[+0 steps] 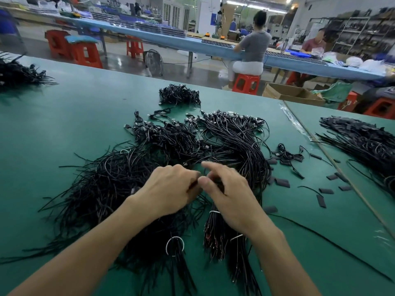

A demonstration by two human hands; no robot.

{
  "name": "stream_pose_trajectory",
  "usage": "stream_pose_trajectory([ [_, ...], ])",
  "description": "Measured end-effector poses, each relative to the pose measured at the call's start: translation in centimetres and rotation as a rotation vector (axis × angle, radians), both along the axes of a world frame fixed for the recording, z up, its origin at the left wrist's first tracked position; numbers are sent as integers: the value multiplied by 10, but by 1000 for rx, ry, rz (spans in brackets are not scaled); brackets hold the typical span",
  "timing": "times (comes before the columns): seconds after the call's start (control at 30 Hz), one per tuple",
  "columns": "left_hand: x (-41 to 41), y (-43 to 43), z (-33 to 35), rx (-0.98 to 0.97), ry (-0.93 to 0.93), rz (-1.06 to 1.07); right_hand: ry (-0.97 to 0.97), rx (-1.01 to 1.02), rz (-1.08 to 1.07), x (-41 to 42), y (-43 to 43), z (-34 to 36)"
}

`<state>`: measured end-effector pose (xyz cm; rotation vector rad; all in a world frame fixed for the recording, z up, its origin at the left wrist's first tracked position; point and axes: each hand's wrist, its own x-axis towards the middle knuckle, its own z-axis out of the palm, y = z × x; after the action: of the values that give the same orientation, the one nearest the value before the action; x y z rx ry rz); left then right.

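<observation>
Just beneath the grip lies the cable pile [132, 184]; left hand [171, 189] and right hand [228, 195] both pinch one cable [217, 183], likely teasing it free.

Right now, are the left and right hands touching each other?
Cannot tell. In the head view the left hand and right hand sit close over the black cables, but blur hides whether they meet.
</observation>
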<state>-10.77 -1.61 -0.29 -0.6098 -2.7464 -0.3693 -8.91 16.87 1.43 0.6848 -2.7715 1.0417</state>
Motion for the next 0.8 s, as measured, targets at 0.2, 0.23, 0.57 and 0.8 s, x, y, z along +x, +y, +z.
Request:
stream_pose_trajectory([
  [0.2, 7, -6, 3, 152, -70, 11, 21, -57, -70, -4, 19, 4],
  [0.23, 8, -9, 3, 171, -106, 33, 9, -76, -74, -5, 24, 4],
  [0.57, 32, 11, 20, 961, -1098, -538, -113, -407, -132, -9, 21, 0],
  [0.8, 13, 31, 17, 1780, -725, -292, -320, -113, 101, 6, 3, -5],
])
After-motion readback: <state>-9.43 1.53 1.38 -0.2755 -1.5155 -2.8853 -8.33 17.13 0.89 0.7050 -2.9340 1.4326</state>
